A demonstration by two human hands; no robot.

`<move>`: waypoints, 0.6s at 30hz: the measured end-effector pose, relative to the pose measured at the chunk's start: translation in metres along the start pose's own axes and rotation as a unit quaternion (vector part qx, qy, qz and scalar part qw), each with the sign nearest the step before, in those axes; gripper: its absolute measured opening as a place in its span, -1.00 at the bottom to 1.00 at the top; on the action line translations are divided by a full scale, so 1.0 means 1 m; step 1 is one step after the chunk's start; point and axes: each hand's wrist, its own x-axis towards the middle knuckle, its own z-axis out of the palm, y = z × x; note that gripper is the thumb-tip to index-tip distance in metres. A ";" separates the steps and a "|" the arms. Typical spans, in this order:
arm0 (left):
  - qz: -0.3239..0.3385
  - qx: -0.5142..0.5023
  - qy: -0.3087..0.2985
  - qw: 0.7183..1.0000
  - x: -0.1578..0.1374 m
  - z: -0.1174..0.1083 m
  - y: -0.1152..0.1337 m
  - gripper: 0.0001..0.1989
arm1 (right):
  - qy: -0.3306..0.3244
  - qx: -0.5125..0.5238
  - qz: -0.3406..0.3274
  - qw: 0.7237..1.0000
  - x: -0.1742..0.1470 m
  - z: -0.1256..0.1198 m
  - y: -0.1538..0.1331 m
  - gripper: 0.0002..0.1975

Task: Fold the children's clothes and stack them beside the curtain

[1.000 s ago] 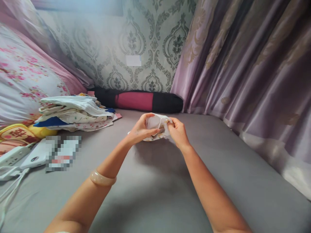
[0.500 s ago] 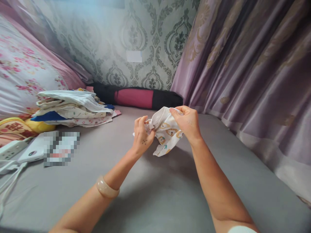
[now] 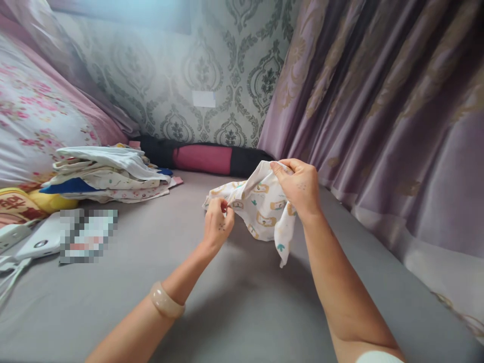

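Left hand (image 3: 219, 224): fingers curled in, pinching a bit of the printed garment (image 3: 264, 204) toward its left end
Right hand (image 3: 300, 186): thumb on one side, fingers on the other, pinching the garment's top edge over at its right
Printed garment: held up off the grey sheet (image 3: 234, 312) between both hands, white with tan and teal prints, one narrow piece dangling at its lower right
Bangle (image 3: 166, 301): pale, chunky, on the left forearm, nearer the camera than the garment
Grey sheet: spreads out under the garment, with a soft shadow below it
Bolster thing (image 3: 202, 159): long, black with a maroon middle, lying behind the garment
Clothes pile (image 3: 109, 176): messy stack left of the garment, some white, some printed, a bit of blue poking out
Blurry packet (image 3: 91, 237): pixelated, so can't read it, well left of the garment
White device (image 3: 47, 234): left of the garment, past the packet
Yellow plush-looking thing (image 3: 56, 198): far left of the garment
Curtain (image 3: 363, 101): purple with gold pattern, right of the garment and behind it
Wall (image 3: 204, 60): damask-style paper, well behind the garment
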 end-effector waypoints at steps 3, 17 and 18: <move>-0.037 -0.060 -0.004 0.997 0.004 -0.007 0.003 -0.95 | -0.019 -0.009 -0.020 1.000 -0.002 -0.015 -0.004 -0.65; 0.141 0.014 0.029 0.990 0.056 -0.131 0.051 -0.79 | -0.243 -0.045 -0.201 0.948 -0.009 -0.095 -0.013 -0.75; 0.162 0.023 0.013 0.986 0.060 -0.144 0.057 -0.76 | -0.264 -0.043 -0.196 0.944 -0.008 -0.100 -0.017 -0.75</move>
